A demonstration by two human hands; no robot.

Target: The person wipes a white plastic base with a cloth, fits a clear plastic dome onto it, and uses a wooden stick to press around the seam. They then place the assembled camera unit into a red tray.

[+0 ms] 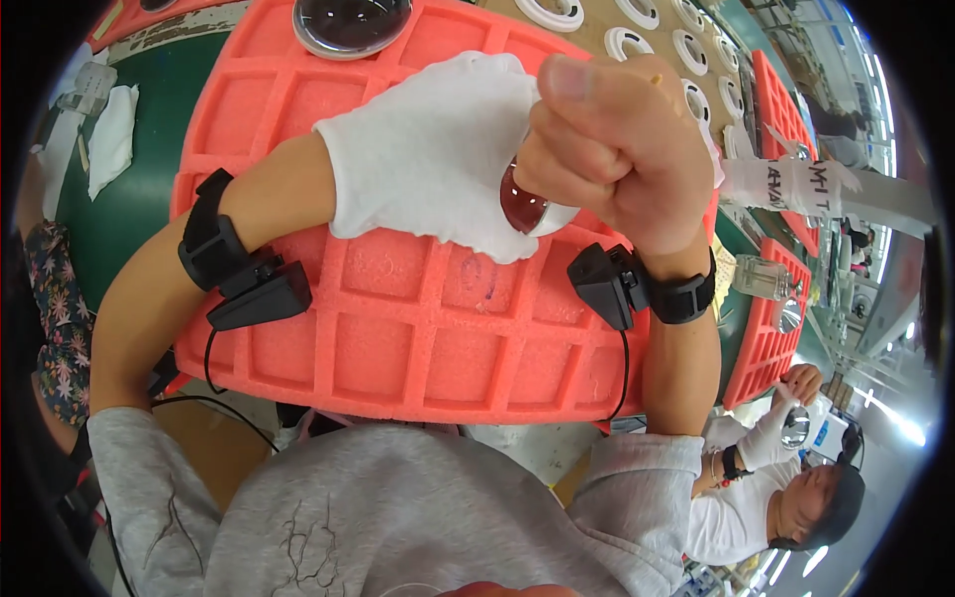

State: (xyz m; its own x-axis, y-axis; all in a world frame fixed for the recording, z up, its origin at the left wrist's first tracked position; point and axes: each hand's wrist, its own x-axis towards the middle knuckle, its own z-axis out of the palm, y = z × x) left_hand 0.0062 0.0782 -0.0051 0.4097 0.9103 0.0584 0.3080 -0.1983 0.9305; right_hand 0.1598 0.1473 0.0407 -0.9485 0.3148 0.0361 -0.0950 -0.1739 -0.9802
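Observation:
My left hand (pixel 438 149), in a white knit glove, is closed around a round, dark reddish glass lens (pixel 524 202). Only part of its glossy curved surface shows between the hands. My bare right hand (pixel 622 149) is curled into a fist against the lens. From the top of that fist pokes the pale yellowish tip of a thin stick (pixel 657 79); the rest of it is hidden by the fingers. Both hands are above a red foam tray (pixel 378 353) with square pockets. A larger dark glass dome (pixel 351 24) rests at the tray's far side.
White rings (pixel 627 44) lie in rows on a brown board beyond the tray. A white cloth (pixel 113 139) is on the green table at left. At right stand a wrapped post (pixel 796 187), a glass jar (pixel 764 277) and more red trays. A co-worker (pixel 766 488) holds a clear lens.

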